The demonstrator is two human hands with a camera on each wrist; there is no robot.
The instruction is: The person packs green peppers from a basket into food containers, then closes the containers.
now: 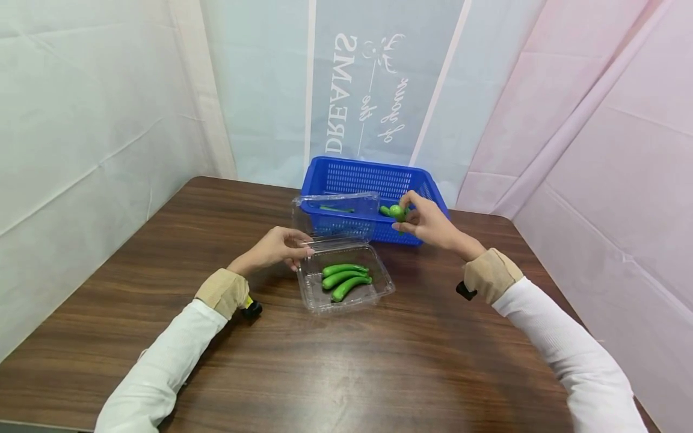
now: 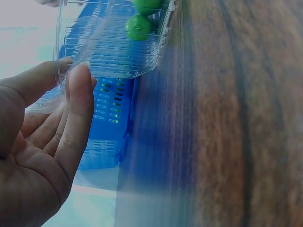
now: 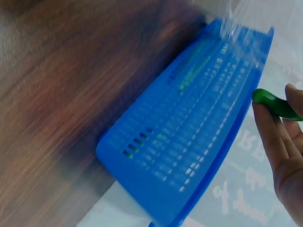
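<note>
My left hand (image 1: 273, 249) pinches the left edge of a clear plastic clamshell box (image 1: 313, 291) near its hinge; the left wrist view shows thumb and fingers at the rim. The box stands open, its clear lid (image 1: 303, 219) raised toward the blue basket (image 1: 368, 163). Three smooth, curved green peppers (image 1: 345, 275) lie side by side in its base. My right hand (image 1: 433, 227) holds another green pepper (image 3: 274, 104) between thumb and fingers, over the basket's front rim. More green peppers (image 1: 337, 209) show inside the basket, partly hidden by the lid and front wall.
The basket stands at the back of the dark wooden table (image 1: 346, 367), close to a hanging cloth (image 1: 271, 90) with printed words. Pale cloth also hangs on the left and right sides. A black wrist device (image 1: 251, 310) hangs under the left cuff.
</note>
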